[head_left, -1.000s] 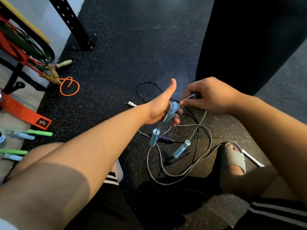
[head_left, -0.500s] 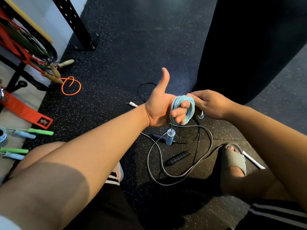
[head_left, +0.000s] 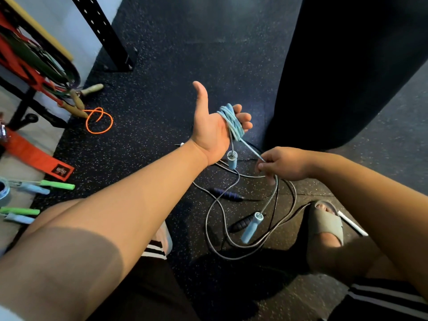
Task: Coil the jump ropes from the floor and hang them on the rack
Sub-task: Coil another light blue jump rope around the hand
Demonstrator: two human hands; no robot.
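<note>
A light blue jump rope (head_left: pixel 231 122) is wound in several loops round the fingers of my left hand (head_left: pixel 214 126), palm up, thumb out, fingers curled over the coil. One blue handle (head_left: pixel 232 160) dangles just below that hand. My right hand (head_left: pixel 281 164) pinches the free end of the rope lower and to the right; the other blue handle (head_left: pixel 252 227) hangs from it near the floor. On the floor beneath lie a grey rope (head_left: pixel 215 230) and a black rope with dark handles (head_left: pixel 228 194). The rack (head_left: pixel 34 56) stands at the far left.
An orange rope with wooden handles (head_left: pixel 98 121) lies by the rack. Green and blue handles (head_left: pixel 55 184) lie at the left edge beside a red strap (head_left: pixel 34 158). A black post (head_left: pixel 104 33) and a large dark bag (head_left: pixel 347 66) stand ahead. My sandalled foot (head_left: pixel 324 223) is by the ropes.
My left hand has risen and opened its palm upward with the coil on its fingers. My right hand has dropped down and right, drawing out the rope's free end.
</note>
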